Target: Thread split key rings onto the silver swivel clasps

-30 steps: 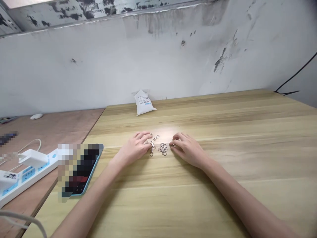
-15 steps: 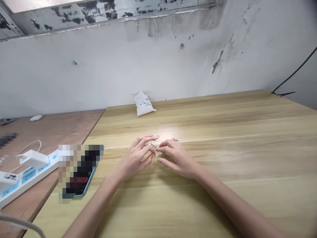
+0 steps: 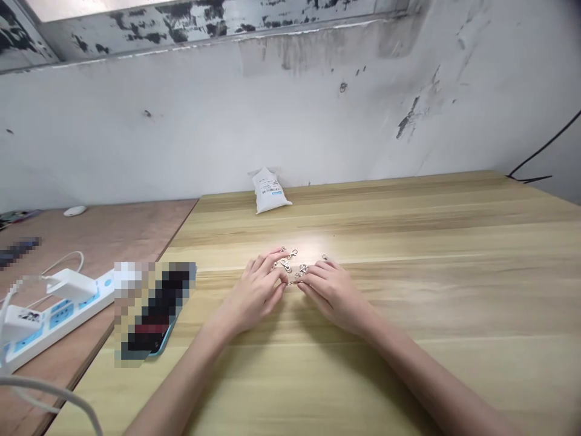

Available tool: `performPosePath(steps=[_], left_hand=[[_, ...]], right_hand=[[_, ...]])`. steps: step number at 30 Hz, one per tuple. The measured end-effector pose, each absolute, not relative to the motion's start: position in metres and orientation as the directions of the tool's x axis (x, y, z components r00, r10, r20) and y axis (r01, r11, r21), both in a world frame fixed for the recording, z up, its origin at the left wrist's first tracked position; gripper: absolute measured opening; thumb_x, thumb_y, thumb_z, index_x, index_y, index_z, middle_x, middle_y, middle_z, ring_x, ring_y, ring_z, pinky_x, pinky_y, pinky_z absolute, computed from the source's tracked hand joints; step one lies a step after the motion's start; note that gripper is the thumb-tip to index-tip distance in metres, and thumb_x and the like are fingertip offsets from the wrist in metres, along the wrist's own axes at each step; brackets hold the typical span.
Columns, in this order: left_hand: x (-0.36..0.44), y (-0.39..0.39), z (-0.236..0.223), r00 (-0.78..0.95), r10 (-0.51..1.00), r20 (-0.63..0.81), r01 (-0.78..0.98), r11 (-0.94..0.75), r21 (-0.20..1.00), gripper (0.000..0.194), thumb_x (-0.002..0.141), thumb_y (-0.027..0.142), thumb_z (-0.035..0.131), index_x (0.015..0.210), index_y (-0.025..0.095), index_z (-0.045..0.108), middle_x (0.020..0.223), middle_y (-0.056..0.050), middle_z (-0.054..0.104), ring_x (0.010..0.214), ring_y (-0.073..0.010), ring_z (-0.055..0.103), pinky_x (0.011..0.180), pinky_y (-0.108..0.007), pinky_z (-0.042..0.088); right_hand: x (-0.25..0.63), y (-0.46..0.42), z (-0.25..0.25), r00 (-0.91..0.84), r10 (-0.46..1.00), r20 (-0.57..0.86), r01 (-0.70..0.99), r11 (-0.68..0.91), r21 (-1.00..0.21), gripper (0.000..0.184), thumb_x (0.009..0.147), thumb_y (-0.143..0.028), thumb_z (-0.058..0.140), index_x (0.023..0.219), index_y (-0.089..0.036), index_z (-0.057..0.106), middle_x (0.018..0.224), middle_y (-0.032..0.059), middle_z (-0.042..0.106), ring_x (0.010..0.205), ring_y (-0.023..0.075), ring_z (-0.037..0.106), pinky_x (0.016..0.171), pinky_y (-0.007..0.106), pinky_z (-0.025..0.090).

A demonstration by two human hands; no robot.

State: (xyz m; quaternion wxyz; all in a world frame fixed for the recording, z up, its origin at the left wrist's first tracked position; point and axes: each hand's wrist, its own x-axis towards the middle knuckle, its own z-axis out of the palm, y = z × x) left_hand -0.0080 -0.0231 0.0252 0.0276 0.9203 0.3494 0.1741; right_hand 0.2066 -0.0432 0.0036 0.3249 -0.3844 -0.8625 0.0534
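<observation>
Several small silver swivel snap hooks lie on the wooden table between and just beyond my hands. My left hand has its thumb and index finger pinched at one end of a small, thin metal piece, while its other fingers stretch over the hooks. At the other end of that piece, my right hand is closed, thumb against fingers. The piece is too small to name surely. Another group of metal hooks touches or sits beside my right fingertips, and one more hook lies just past its knuckles.
A white plastic packet with a label stands near the wall. To the left lies a phone, mostly pixelated, in a light blue case. Beyond it, a white power strip with plugged-in chargers rests on a brown table.
My right hand has closed its fingers and thumb, which were apart before, onto the small metal piece. My left hand keeps its pinch. The view has shifted slightly.
</observation>
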Motion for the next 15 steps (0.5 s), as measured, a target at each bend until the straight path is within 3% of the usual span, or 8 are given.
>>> performPosePath(steps=[3, 5, 8, 11, 13, 15], left_hand=[[-0.009, -0.022, 0.021, 0.674, 0.685, 0.276, 0.669, -0.725, 0.164, 0.011, 0.093, 0.014, 0.046, 0.093, 0.020, 0.054, 0.146, -0.007, 0.043, 0.141, -0.0260, 0.032, 0.109, -0.047, 0.037], [-0.011, -0.020, 0.020, 0.653, 0.701, 0.287, 0.687, -0.708, 0.166, 0.010, 0.092, 0.014, 0.046, 0.092, 0.020, 0.054, 0.145, -0.008, 0.044, 0.140, -0.0268, 0.032, 0.109, -0.048, 0.037], [-0.012, -0.020, 0.021, 0.643, 0.694, 0.325, 0.680, -0.712, 0.174, 0.011, 0.093, 0.015, 0.046, 0.093, 0.020, 0.056, 0.144, -0.009, 0.045, 0.141, -0.0274, 0.032, 0.109, -0.047, 0.037], [-0.008, -0.024, 0.024, 0.661, 0.651, 0.374, 0.636, -0.750, 0.182, 0.012, 0.095, 0.016, 0.046, 0.096, 0.020, 0.057, 0.143, -0.009, 0.046, 0.141, -0.0263, 0.033, 0.109, -0.045, 0.037], [-0.004, -0.028, 0.027, 0.663, 0.622, 0.415, 0.607, -0.772, 0.188, 0.012, 0.095, 0.016, 0.047, 0.098, 0.020, 0.058, 0.143, -0.009, 0.046, 0.140, -0.0255, 0.034, 0.109, -0.043, 0.038], [-0.001, -0.031, 0.029, 0.650, 0.606, 0.458, 0.595, -0.781, 0.189, 0.012, 0.095, 0.015, 0.047, 0.098, 0.020, 0.058, 0.142, -0.010, 0.047, 0.140, -0.0254, 0.035, 0.109, -0.042, 0.037]], right_hand=[[0.200, -0.048, 0.002, -0.547, 0.593, 0.591, 0.627, 0.758, -0.181, 0.024, 0.098, -0.021, 0.047, 0.083, -0.018, 0.065, 0.075, 0.0035, 0.065, 0.075, 0.0167, 0.053, 0.077, 0.032, 0.038], [0.197, -0.049, 0.002, -0.581, 0.548, 0.602, 0.581, 0.797, -0.165, 0.024, 0.096, -0.022, 0.050, 0.079, -0.018, 0.065, 0.073, 0.0027, 0.064, 0.072, 0.0157, 0.052, 0.072, 0.031, 0.038], [0.197, -0.049, 0.002, -0.507, 0.631, 0.588, 0.591, 0.751, -0.296, 0.023, 0.096, -0.024, 0.051, 0.079, -0.018, 0.065, 0.075, 0.0033, 0.064, 0.073, 0.0166, 0.053, 0.071, 0.030, 0.039], [0.197, -0.047, 0.002, -0.398, 0.771, 0.497, 0.576, 0.632, -0.519, 0.016, 0.096, -0.030, 0.055, 0.101, -0.019, 0.065, 0.090, 0.0063, 0.065, 0.084, 0.0189, 0.056, 0.075, 0.032, 0.043], [0.197, -0.047, 0.002, -0.420, 0.788, 0.450, 0.488, 0.614, -0.620, 0.017, 0.097, -0.031, 0.054, 0.108, -0.020, 0.063, 0.100, 0.0074, 0.065, 0.092, 0.0195, 0.056, 0.080, 0.033, 0.045], [0.198, -0.046, 0.002, -0.469, 0.764, 0.442, 0.398, 0.630, -0.667, 0.016, 0.099, -0.027, 0.050, 0.101, -0.021, 0.064, 0.101, 0.0065, 0.065, 0.095, 0.0187, 0.056, 0.084, 0.033, 0.045]])
